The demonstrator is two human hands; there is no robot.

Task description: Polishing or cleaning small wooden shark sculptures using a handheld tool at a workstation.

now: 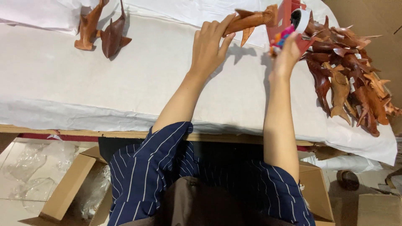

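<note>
My left hand [208, 46] grips a carved brown wooden fish figure [251, 21] by one end and holds it just above the white paper-covered table [125, 79]. My right hand [287, 54] holds a red handheld labelling tool [289, 19] with a white roll, its tip close to the figure's tail. To the right of that hand lies a heap of several similar wooden figures [347, 71].
Two more wooden figures [102, 29] stand at the table's far left. Open cardboard boxes [69, 188] with clear plastic wrap sit on the floor below the table edge, another box [316, 188] at the right. White sheets lie along the far edge.
</note>
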